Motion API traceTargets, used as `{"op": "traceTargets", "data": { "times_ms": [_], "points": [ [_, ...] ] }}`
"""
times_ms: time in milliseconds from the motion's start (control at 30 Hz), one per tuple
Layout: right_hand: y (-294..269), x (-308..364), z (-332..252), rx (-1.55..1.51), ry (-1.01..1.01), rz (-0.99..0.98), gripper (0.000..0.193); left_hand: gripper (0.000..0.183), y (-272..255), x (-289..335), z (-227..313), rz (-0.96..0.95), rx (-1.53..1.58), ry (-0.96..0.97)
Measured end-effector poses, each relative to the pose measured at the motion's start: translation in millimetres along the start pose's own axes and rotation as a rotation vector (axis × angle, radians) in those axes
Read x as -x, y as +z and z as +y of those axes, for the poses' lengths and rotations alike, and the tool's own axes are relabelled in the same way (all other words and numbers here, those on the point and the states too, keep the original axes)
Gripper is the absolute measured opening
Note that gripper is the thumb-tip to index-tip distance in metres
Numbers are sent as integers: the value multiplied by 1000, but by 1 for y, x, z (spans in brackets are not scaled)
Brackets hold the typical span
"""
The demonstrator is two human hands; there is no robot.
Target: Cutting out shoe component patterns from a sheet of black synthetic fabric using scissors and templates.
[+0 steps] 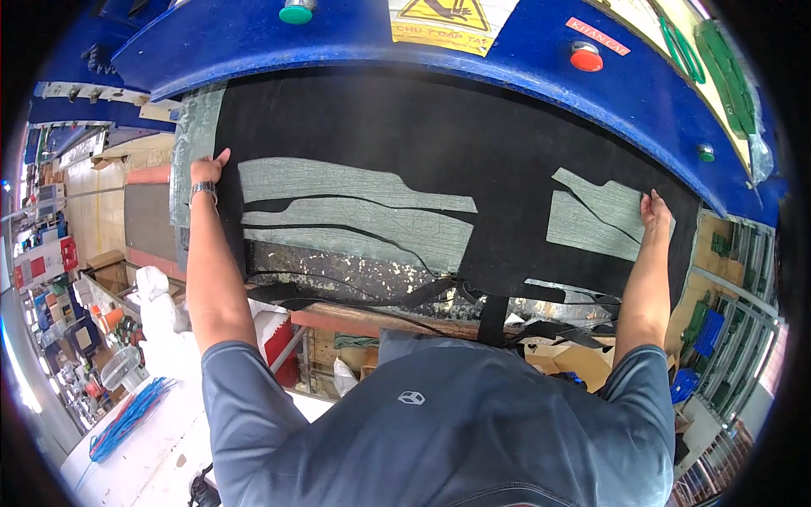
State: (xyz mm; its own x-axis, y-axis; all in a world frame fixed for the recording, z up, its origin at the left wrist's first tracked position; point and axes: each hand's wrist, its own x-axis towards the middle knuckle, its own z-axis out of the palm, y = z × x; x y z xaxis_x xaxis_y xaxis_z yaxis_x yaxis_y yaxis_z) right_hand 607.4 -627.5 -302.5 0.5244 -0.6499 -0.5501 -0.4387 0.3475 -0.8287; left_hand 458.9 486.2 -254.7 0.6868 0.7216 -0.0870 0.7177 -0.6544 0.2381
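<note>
Tears and snags: the likeliest trouble

Black sheet (380, 110), cut through with wide openings (338, 180), lies over a pale green board (196, 118), its far side at the front of a blue machine (355, 52); the hands are well apart, the left hand (209, 169) closed on the sheet's left edge, the right hand (655, 209) bunched by the right-hand opening; whether the right one truly pinches the sheet, I cannot tell.

The narrow strip (269, 205) between the two left openings looks weakest; an uneven pull could stretch it or tear it through; loose ends (414, 296) droop by the front edge of the table (363, 321), and if they catch there, a tug could skew the sheet; a light hold on the right could let that side slip and fold over.

Graver is the risk to the person; both bare forearms (218, 275) reach toward the machine, which carries a yellow sign (443, 24) warning of crushed hands; if it came down now, it could trap them.
</note>
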Motion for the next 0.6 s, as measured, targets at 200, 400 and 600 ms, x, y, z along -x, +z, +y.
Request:
{"op": "traceTargets", "data": {
  "times_ms": [200, 400, 600],
  "points": [
    [-28, 81, 10, 336, -174, 134, 18, 61, -7, 32, -8, -4, 55, -57],
    [-76, 128, 47, 351, -118, 148, 16, 65, -32, 73, -43, -55, 11, -67],
    [-105, 140, 60, 390, -160, 127, 25, 57, -23, 85, -95, -58, 161, -19]
  ]
}}
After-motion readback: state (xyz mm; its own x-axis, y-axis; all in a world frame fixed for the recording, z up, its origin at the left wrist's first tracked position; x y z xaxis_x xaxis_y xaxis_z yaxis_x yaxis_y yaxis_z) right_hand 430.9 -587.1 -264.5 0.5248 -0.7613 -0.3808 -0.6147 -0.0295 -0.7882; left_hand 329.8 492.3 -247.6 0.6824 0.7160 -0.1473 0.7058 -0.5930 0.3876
